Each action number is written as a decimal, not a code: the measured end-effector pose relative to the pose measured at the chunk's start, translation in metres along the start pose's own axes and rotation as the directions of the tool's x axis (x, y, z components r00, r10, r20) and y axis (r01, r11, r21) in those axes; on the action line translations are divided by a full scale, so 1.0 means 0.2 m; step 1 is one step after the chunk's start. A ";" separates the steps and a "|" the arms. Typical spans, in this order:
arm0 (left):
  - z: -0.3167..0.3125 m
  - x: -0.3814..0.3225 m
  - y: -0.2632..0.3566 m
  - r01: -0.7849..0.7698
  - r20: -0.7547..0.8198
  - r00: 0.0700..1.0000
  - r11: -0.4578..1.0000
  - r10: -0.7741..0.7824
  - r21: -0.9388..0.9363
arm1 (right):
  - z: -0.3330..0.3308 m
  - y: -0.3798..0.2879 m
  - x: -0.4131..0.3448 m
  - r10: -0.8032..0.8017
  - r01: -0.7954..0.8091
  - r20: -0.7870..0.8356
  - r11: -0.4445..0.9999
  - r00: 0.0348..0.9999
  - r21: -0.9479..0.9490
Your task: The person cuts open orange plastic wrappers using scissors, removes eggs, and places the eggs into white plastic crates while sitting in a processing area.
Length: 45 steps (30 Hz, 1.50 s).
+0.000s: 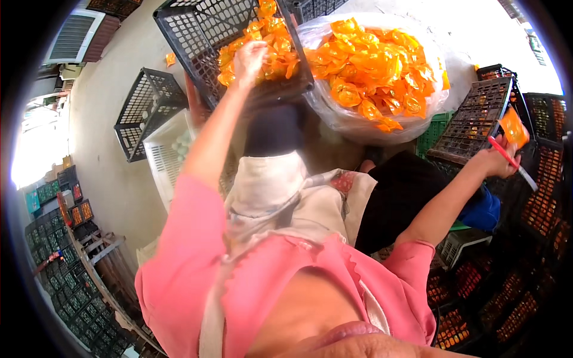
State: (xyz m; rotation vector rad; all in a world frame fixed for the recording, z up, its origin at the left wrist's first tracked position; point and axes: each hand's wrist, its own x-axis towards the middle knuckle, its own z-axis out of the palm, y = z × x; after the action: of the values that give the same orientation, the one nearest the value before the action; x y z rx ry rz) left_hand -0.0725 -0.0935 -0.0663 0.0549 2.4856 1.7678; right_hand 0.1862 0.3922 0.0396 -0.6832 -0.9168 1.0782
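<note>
My left hand (250, 62) reaches into a black plastic crate (190, 58), its fingers curled over several pieces in shiny orange wrappers (280, 44). Whether it grips one of them is hidden. Out to the right, my right hand (501, 159) holds a red-handled tool (505, 153) with a narrow pale end, possibly a knife. An orange wrapper (513, 127) stands up from the same hand; I cannot tell if it has anything inside. Beside the crate, a large clear plastic bag (322, 105) lies open, heaped with orange wrapped pieces (376, 67).
At left stand a black crate (145, 105) and a white crate (163, 147) with pale round things. A dark crate (474, 116) tilts beside a green one (434, 129) at right, near stacked filled crates (544, 188). One orange wrapper (170, 59) lies on the floor.
</note>
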 end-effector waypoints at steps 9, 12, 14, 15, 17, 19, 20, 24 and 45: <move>0.10 0.20 -0.47 -0.542 0.527 0.837 0.091 0.149 0.835 | 0.13 -0.05 -0.28 0.160 -0.169 0.306 0.986 0.938 0.001; 0.04 0.24 -0.52 -0.450 0.466 0.885 0.261 0.000 0.854 | 0.26 0.00 -0.45 0.342 -0.421 0.603 0.907 0.721 -0.012; 0.05 0.19 -0.49 -0.437 0.468 0.883 0.312 -0.027 0.843 | 0.27 0.05 -0.55 0.433 -0.510 0.694 0.853 0.575 -0.110; 0.07 0.16 -0.46 -0.424 0.474 0.879 0.364 -0.056 0.829 | 0.30 0.04 -0.64 0.426 -0.449 0.703 0.878 0.570 -0.168; 0.03 0.10 -0.45 -0.384 0.427 0.904 0.439 0.000 0.813 | 0.32 0.04 -0.76 0.634 -0.558 0.699 0.728 0.329 -0.398; -0.01 0.05 -0.44 -0.073 0.147 0.988 0.681 -0.051 0.729 | 0.34 0.03 -0.93 0.678 -0.423 0.726 0.695 0.117 -0.581; -0.02 0.02 -0.38 0.335 0.257 0.885 0.914 -0.389 0.229 | 0.29 0.03 -0.98 0.675 -0.401 0.737 0.682 0.021 -0.612; 0.06 -0.18 0.10 0.378 0.432 0.887 0.791 -0.161 -0.481 | 0.14 0.06 -1.13 0.623 -0.239 0.754 0.715 -0.206 -0.656; 0.49 -0.48 0.54 -0.788 0.334 0.602 0.607 0.725 0.102 | 0.19 0.00 -1.13 0.834 -0.793 0.538 0.245 -0.121 -0.558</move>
State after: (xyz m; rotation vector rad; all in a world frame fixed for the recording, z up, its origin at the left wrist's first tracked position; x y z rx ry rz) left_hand 0.0294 0.0257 0.0097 1.4944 2.6176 1.4558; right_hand 0.1104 0.1816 -0.0072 -0.8446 -1.2646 2.7805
